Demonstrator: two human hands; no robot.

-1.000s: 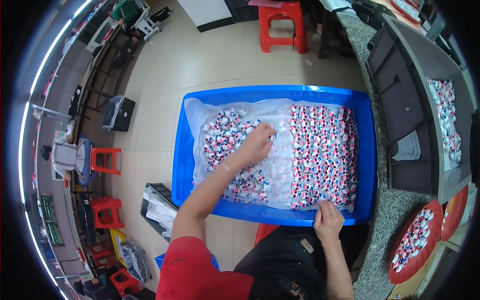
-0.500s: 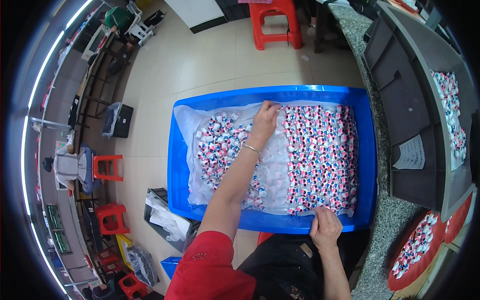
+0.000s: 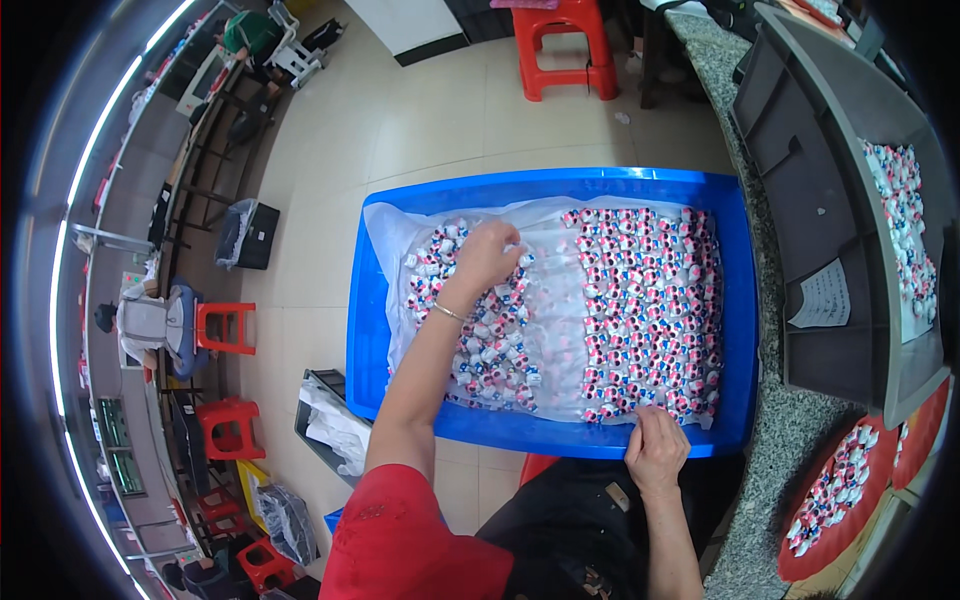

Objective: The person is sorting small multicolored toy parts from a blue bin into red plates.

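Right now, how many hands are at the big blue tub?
2: the left hand at the jumbled little pieces, and the right hand at the near rim of the blue tub.

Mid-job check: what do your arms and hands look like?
The left arm has a short red sleeve and a thin, shiny bracelet at the wrist. The left hand and right hand are ungloved; the right forearm is bare, no sleeve showing.

One left hand (image 3: 488, 256), one right hand (image 3: 657, 448), that makes two! One blue tub (image 3: 737, 340), two batches of little pink, white and blue pieces (image 3: 650, 300) inside, far too many to tally. One big grey crate (image 3: 825, 225), one paper sheet (image 3: 824, 297), two red dishes (image 3: 872, 488) lower right, at least five red stools (image 3: 548, 17)!
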